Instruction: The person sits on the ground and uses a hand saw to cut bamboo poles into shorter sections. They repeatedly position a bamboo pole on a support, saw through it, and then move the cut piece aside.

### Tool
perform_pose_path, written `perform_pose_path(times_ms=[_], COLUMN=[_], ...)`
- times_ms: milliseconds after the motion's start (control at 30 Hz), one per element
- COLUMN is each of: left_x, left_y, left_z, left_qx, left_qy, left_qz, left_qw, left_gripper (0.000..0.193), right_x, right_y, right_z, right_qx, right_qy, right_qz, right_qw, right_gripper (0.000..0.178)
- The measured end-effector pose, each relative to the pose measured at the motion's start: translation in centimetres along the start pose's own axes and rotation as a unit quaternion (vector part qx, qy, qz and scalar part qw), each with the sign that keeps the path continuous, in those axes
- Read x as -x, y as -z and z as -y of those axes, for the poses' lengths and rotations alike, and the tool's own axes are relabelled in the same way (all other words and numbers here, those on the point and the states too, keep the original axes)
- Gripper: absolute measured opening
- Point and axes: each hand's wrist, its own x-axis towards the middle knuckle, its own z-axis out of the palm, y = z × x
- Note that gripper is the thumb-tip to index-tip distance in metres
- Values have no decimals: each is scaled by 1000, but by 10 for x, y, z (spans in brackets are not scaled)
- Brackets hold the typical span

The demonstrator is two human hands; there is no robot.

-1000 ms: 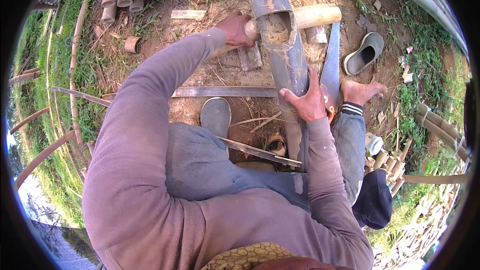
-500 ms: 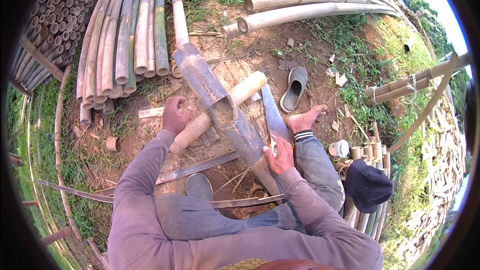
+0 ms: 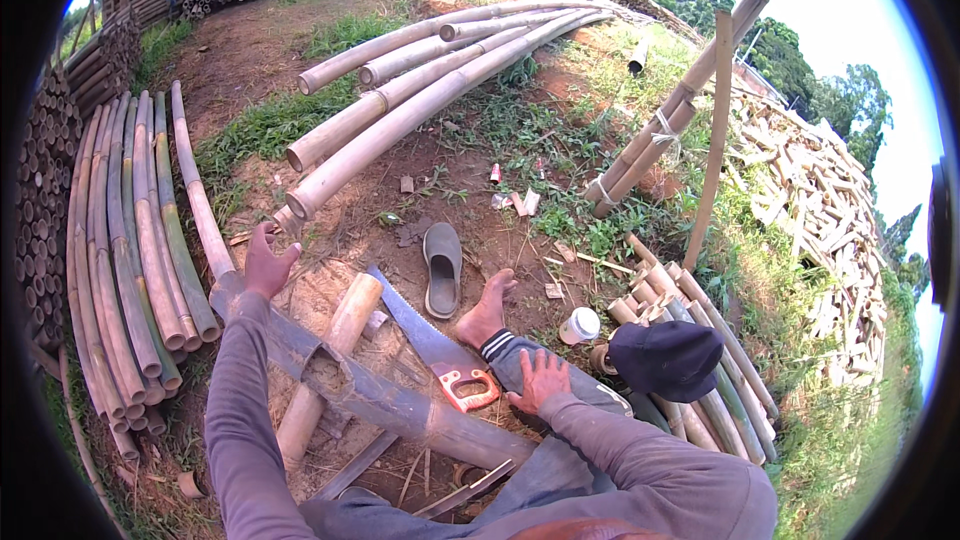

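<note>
thick grey bamboo (image 3: 385,403) slantwise in front of the lap, with a cut-out opening (image 3: 322,370) facing up, probably for a clear view inside. lies across a pale cross pole (image 3: 350,320), likely to be lifted off the dirt and kept from rolling.

left hand (image 3: 266,270) over the far part of the grey bamboo, half curled, thumb well apart from fingers, without anything visible in the grip. cannot tell if touching the bamboo. right hand (image 3: 542,380) wide, fingers spread flat on the trouser leg (image 3: 595,395), apparently as a prop for the body.

saw (image 3: 415,330) flat on the ground, orange handle toward the person and near the right hand, likely for a quick pick-up.

around: loose shoe (image 3: 442,270) beyond the saw, bare foot (image 3: 488,308) just beside it, both tight on space at the blade side. white tub (image 3: 580,325) past the leg. dark cap (image 3: 665,355) on top of a bamboo bundle (image 3: 750,390), maybe to stay out of the dirt. long poles (image 3: 125,280) at far left, limiting elbow room there. flat strip (image 3: 365,462) low, near the lap, possibly a snag for the feet.
</note>
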Motion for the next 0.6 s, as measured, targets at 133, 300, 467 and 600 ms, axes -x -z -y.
perform_pose_path(times_ms=[133,300,467,600], left_x=[-49,-71,-83,-92], left_y=[-28,-55,-92,-81], left_z=[6,7,22,36], left_qx=[-23,112,139,159], left_qy=[-2,102,109,105], left_qz=[-27,11,-42,-66], left_qw=[999,988,983,979], left_gripper=[89,92,92,94], right_x=[-3,-5,-7,-12], right_y=[-6,-6,-16,-6], right_z=[-6,-9,-9,-2], right_qx=[-19,-8,-18,-22], right_qy=[15,14,8,28], right_qz=[-14,-9,-1,-13], right_qw=[1000,1000,1000,999], right_gripper=[109,111,111,111])
